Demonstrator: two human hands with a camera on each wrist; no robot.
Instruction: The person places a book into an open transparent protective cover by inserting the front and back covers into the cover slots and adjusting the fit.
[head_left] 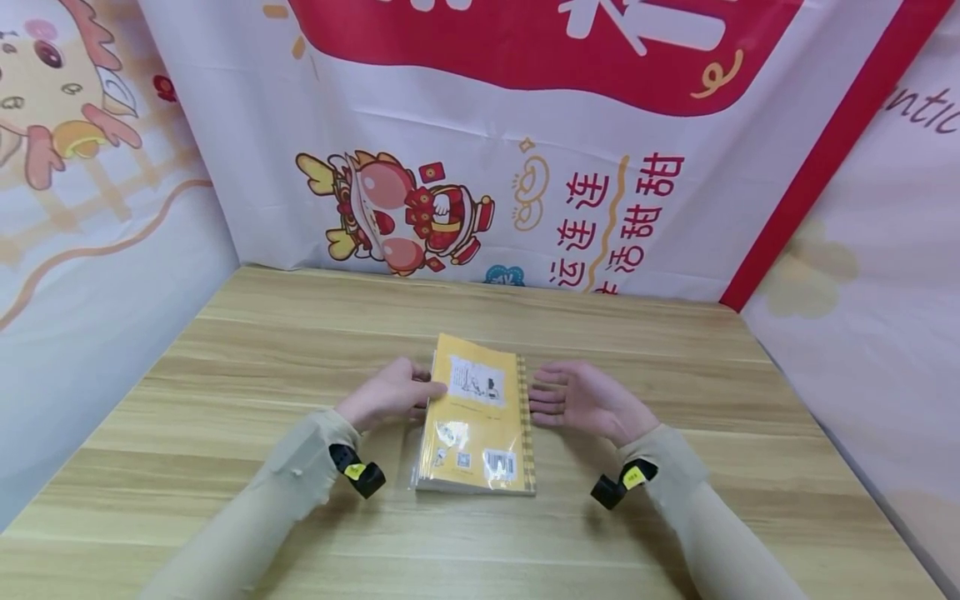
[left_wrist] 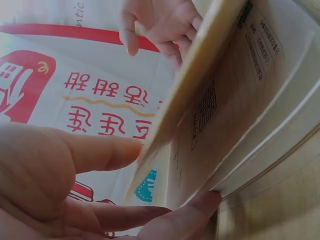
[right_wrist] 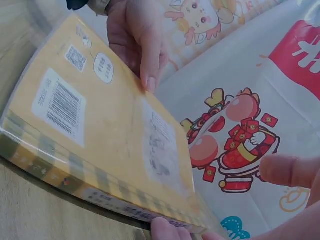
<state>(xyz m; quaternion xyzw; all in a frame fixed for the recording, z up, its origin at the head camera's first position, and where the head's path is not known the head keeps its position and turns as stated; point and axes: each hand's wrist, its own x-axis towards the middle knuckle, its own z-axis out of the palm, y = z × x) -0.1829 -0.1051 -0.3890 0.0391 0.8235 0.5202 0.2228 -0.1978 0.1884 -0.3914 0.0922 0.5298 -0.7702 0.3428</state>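
A yellow book [head_left: 468, 425] lies on the wooden table with its back cover up, showing a barcode and a small picture panel. My left hand [head_left: 390, 392] holds its left, open edge, thumb on top of the cover. In the left wrist view the cover [left_wrist: 192, 75] stands raised from the pages, with printed text and a grid code visible inside; the fingers sit below it, at the page edges. Beside the striped spine [right_wrist: 90, 185] is my right hand [head_left: 588, 402], fingers extended and palm turned towards the book, fingertips right at the spine.
The wooden table [head_left: 300, 333] runs back to a printed cloth wall [head_left: 465, 108] with red lettering and a cartoon dragon. More printed cloth [head_left: 862, 250] closes off the right side, and the left side too. Each wrist carries a black strap-on camera [head_left: 358, 471].
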